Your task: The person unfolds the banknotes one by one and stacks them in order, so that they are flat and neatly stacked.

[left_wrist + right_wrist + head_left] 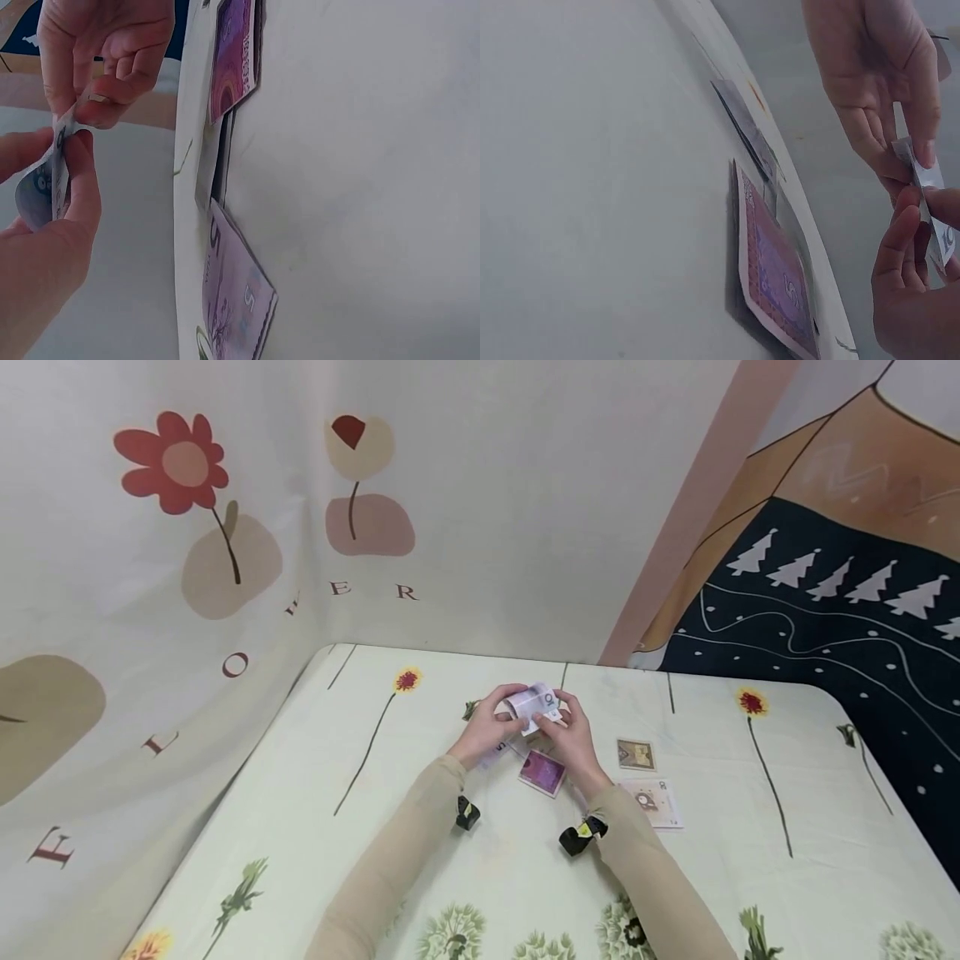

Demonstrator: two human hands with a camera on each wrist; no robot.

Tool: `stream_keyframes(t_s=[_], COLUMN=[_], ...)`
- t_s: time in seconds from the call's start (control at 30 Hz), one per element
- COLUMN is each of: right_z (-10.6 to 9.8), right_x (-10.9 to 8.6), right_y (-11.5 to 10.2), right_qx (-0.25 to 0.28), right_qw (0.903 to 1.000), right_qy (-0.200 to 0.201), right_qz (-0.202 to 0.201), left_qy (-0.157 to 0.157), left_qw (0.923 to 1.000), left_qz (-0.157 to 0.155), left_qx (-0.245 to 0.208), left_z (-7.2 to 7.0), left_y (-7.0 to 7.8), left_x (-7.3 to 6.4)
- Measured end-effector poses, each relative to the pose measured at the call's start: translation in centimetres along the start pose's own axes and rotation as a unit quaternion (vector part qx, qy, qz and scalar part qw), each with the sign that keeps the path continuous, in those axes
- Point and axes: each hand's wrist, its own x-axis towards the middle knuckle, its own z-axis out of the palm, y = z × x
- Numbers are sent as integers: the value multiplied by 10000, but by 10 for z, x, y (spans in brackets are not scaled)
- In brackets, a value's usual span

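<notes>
Both hands hold one pale lilac banknote (534, 700), marked 10, above the table. My left hand (483, 727) pinches its left side between thumb and fingers; my right hand (573, 739) pinches its right side. In the left wrist view the held banknote (45, 187) bends into a curve between the hands. Below them on the table lie a purple-magenta banknote (542, 772) and a light lilac banknote (236, 296) marked 5, partly hidden behind the left hand in the head view. The right wrist view has the magenta banknote (772, 266) slightly raised off the cloth.
Right of the right forearm lie a brownish banknote (636, 755) and a pale pinkish banknote (654, 803), the latter partly covered by the sleeve. Black straps (582, 837) sit at both wrists. A flower-printed cloth (300, 877) covers the table, with printed hangings (510, 527) behind it.
</notes>
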Motion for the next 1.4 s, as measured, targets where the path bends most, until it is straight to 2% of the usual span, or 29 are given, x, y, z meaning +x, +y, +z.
stream_keyframes(t_s=[0.2,0.3,0.37,0.5,0.63,0.73,0.83,0.97,1.17,1.4], right_z=[-3,-9,-14,-24,-31,-34,-35,-37,-39,-38], right_x=[-5,-7,-7,-5,-4,-4,-5,-5,-7,-8], right_y=[-3,-6,-8,-9,-9,-8,-7,-7,-7,-4], right_qx=[-379,-877,-1273,-1982,-2634,-2901,-3010,-2932,-2744,-2447], right_qw=[9989,9932,9837,9548,9258,9106,9005,8984,9068,9163], right_qy=[-209,-364,-495,-895,-1077,-1063,-1050,-1112,-1257,-1164], right_qz=[-201,-679,-1168,-2026,-2489,-2744,-2958,-3074,-2943,-2949], left_qy=[120,107,72,-92,-287,-360,-354,-279,-322,-348], left_qw=[9997,9996,9995,9995,9992,9989,9988,9990,9988,9991], left_qz=[-138,-226,-276,-317,-260,-250,-264,-277,-245,-230], left_qx=[-131,-148,-103,13,137,191,234,222,288,77], left_z=[1,-1,-2,-3,-3,-3,-3,-4,-5,-5], left_y=[-1,-3,-5,-7,-6,-6,-6,-6,-5,-5], left_x=[-1,-2,-2,-2,-3,-3,-3,-5,-7,-9])
